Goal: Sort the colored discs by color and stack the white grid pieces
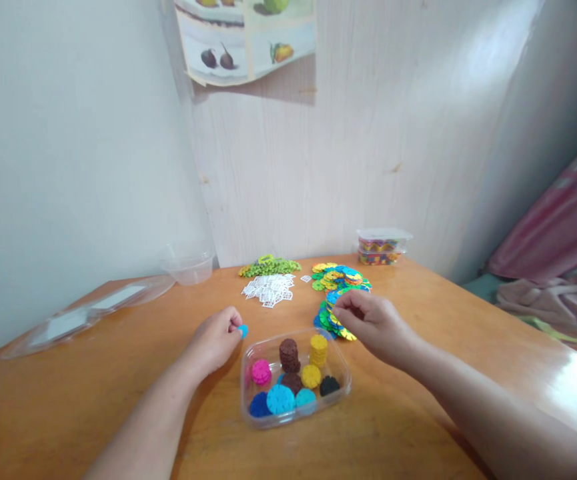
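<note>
My left hand (217, 340) pinches a small light-blue disc (243, 330) just left of a clear plastic tray (342, 373). Inside the tray stand short stacks of discs sorted by colour: brown (289, 353), yellow (318, 349), pink (261, 371), light blue (281, 399), dark blue and black. My right hand (372, 321) rests fingers-down on a mixed pile of coloured discs (329, 319) behind the tray, fingertips pinched at the pile. I cannot make out a piece in its fingers.
Further back on the wooden table (93, 387) lie a second mixed pile (338, 277), white pieces (269, 289) and green pieces (268, 267). A lidded box of pieces (382, 247), an empty clear tub (188, 265) and flat lids (88, 310) stand near the wall.
</note>
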{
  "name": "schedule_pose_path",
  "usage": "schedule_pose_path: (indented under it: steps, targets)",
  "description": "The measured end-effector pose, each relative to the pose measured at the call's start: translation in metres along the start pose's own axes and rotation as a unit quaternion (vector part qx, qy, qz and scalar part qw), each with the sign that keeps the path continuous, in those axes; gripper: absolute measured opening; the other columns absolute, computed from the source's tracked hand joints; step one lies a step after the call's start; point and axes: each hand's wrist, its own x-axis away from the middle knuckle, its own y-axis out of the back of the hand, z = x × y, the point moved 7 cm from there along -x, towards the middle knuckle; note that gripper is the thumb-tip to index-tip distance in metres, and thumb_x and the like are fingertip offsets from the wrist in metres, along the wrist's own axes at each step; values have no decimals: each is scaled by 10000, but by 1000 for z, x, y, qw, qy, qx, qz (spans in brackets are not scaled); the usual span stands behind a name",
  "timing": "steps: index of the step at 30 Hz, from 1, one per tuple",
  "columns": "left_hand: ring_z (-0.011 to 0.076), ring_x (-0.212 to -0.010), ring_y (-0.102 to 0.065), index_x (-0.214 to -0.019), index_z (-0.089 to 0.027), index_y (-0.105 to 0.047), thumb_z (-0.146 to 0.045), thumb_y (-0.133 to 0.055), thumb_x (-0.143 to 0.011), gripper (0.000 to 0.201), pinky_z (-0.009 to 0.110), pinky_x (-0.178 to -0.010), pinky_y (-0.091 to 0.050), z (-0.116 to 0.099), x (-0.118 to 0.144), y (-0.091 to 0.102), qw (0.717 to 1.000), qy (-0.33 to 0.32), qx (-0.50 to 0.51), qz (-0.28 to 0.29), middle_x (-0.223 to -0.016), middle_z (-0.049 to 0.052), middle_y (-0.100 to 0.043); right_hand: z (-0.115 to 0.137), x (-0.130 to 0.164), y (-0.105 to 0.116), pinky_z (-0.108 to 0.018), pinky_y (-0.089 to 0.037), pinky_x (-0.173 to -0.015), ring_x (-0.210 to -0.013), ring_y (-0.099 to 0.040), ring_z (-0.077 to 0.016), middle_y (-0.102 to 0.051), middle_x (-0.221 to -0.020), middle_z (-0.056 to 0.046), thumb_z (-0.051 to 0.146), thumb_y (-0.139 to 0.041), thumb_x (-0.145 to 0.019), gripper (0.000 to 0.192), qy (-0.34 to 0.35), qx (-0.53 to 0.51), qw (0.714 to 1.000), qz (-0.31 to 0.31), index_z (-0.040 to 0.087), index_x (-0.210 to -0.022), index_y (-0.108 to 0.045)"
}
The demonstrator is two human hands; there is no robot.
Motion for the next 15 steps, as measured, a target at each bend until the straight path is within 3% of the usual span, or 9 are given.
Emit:
schedule_pose_path:
  steps: [4, 6, 9, 11, 15]
  targets:
    - [154, -744, -599, -858, -204, -556, -353, -501, -828, 161, 254, -671, -431, -33, 10, 25, 996, -40, 65, -43, -782, -6, -639, 21, 8, -2, -237, -400, -577, -635, -526, -125, -574, -685, 4, 272, -504, -882, 167, 49, -2, 998, -41, 190, -768, -593]
    - [160, -774, -606, -886, -210, -561, -376, -489, -853, 184, 258, -691, -448, -58, 21, 31, 991, -74, 101, -39, -819, -1, -651, 40, 16, -6, -259, -437, -663, -722, -572, -139, -616, -778, -18, 253, -527, -874, 127, 96, -1, 994, -51, 190, -876, -637]
    - [161, -800, -609, -899, -223, -580, -371, -478, -884, 181, 265, -735, -462, -97, 41, 33, 984, -130, 121, -9, -838, 3, -659, 66, 28, -20, -287, -463, -711, -806, -608, -167, -656, -899, -53, 293, -555, -876, 236, 128, -3, 992, -19, 203, -1075, -645]
    - [163, -814, -612, -895, -230, -597, -375, -488, -889, 182, 268, -753, -470, -116, 52, 30, 980, -149, 131, 19, -841, 7, -662, 77, 33, -28, -308, -466, -741, -828, -612, -184, -664, -887, -53, 306, -557, -881, 254, 133, 7, 991, -3, 220, -1103, -645]
    - [158, -778, -617, -868, -225, -603, -409, -490, -901, 219, 255, -705, -490, -131, 65, 20, 969, -156, 176, 73, -822, 14, -658, 83, 36, -36, -282, -462, -719, -790, -606, -161, -657, -847, -28, 261, -538, -893, 204, 148, -24, 988, 23, 232, -1060, -651]
